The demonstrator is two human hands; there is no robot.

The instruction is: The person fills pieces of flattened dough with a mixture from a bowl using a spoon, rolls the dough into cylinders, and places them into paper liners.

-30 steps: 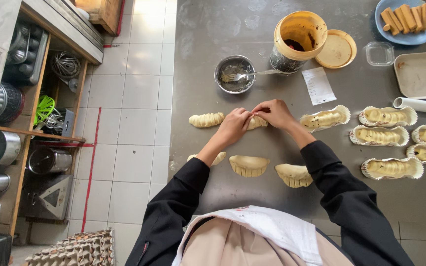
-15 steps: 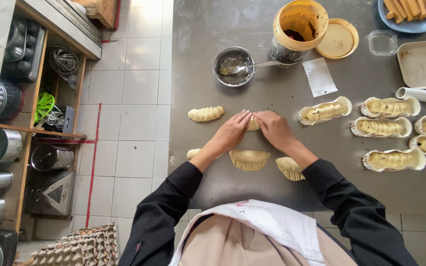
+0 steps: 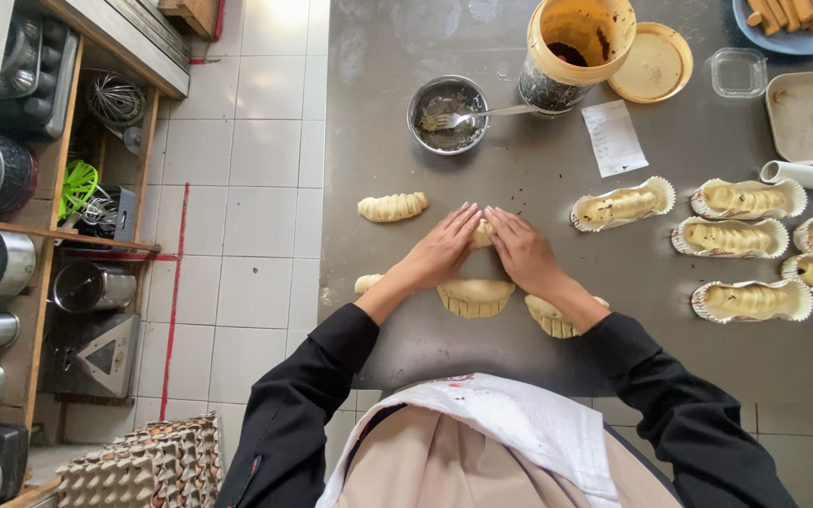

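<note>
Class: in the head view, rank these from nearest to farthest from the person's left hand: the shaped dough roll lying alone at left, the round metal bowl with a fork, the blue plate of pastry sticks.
From the left hand:
1. Shaped pale dough roll, just up-left.
2. Round metal bowl with a fork, straight beyond.
3. Blue plate of pastry sticks, far top right corner.
</note>
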